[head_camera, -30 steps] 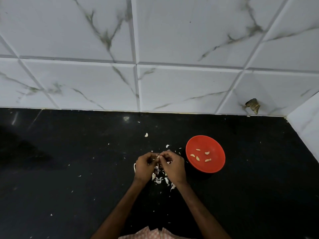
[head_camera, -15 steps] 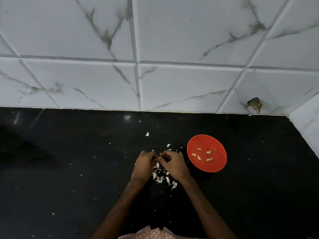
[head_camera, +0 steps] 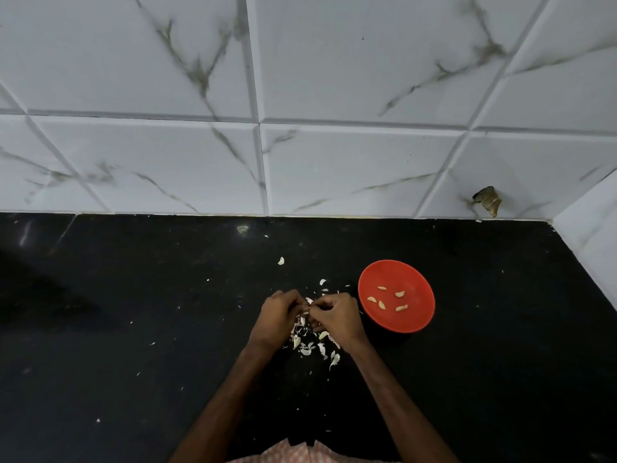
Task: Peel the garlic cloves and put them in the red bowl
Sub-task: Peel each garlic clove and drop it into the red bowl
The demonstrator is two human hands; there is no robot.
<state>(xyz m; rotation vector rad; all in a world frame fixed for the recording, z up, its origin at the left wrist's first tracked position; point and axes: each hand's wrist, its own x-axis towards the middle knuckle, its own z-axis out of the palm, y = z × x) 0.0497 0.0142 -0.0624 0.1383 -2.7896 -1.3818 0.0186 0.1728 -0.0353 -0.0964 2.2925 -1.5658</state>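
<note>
Black counter (head_camera: 133, 329), peels (head_camera: 305, 349) beside red bowl (head_camera: 412, 320) — left grip (head_camera: 277, 317), right grip (head_camera: 337, 315) pinch one clove (head_camera: 307, 307)

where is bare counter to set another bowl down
Mostly bare: black stone counter left of the left hand, up to the white tiled wall; also right of the round red plastic bowl. Crowded: papery garlic skins under the left hand and right hand, which pinch a garlic clove.

red bowl (head_camera: 411, 320): round, shallow, upright on the dark surface (head_camera: 133, 329). five peeled cloves (head_camera: 382, 304), pale yellow, lie loose and apart on its floor. one more garlic clove (head_camera: 307, 308) just left of the bowl, pinched between left hand (head_camera: 277, 320) and right hand (head_camera: 337, 317), mostly hidden
</note>
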